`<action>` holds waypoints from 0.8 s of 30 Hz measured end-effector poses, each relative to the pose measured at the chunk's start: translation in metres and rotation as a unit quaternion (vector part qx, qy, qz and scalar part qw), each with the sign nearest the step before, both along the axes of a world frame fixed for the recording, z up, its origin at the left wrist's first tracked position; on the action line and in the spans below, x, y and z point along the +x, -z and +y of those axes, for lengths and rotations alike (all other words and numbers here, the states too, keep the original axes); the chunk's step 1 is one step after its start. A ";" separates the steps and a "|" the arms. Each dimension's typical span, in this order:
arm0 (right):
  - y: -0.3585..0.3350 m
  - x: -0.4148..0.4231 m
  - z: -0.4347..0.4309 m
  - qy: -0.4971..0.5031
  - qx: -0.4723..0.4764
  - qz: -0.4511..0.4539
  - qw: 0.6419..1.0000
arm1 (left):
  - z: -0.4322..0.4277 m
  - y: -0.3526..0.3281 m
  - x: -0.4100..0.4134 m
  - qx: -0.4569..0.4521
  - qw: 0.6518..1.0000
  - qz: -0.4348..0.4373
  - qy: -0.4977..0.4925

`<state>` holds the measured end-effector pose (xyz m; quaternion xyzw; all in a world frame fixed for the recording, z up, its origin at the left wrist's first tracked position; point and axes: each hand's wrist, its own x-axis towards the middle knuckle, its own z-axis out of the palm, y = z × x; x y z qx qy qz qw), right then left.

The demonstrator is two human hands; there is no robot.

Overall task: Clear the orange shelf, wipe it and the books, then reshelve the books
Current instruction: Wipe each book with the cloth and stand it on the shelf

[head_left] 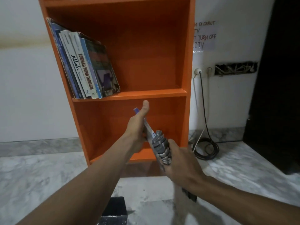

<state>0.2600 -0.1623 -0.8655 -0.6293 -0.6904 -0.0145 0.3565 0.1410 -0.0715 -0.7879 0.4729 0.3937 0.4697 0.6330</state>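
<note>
The orange shelf (pixel 129 95) stands against the white wall. Several books (pixel 86 65) lean to the left on its middle board, at the left side. In front of the lower compartment my left hand (pixel 138 125) grips a thin book (pixel 148 127) seen edge-on, thumb pointing up. My right hand (pixel 181 161) presses a grey striped cloth (pixel 160 148) against the lower part of that book. The rest of the book's cover is hidden by my hands and the cloth.
A dark box (pixel 115 210) sits on the marble floor below my arms. A coil of black cable (pixel 206 148) lies right of the shelf, under wall sockets (pixel 198 71). A dark panel (pixel 276 78) stands at the far right.
</note>
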 end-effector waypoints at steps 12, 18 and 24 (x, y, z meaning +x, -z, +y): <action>-0.046 0.020 -0.017 -0.069 0.011 0.037 0.997 | 0.022 0.022 -0.026 -0.070 0.993 -0.062 0.068; -0.096 0.014 0.026 0.007 0.108 0.012 0.994 | 0.016 0.025 -0.016 -0.041 0.989 -0.033 0.141; -0.014 0.004 -0.011 -0.196 -0.015 -0.153 0.968 | 0.020 0.027 -0.033 -0.059 0.988 -0.032 0.143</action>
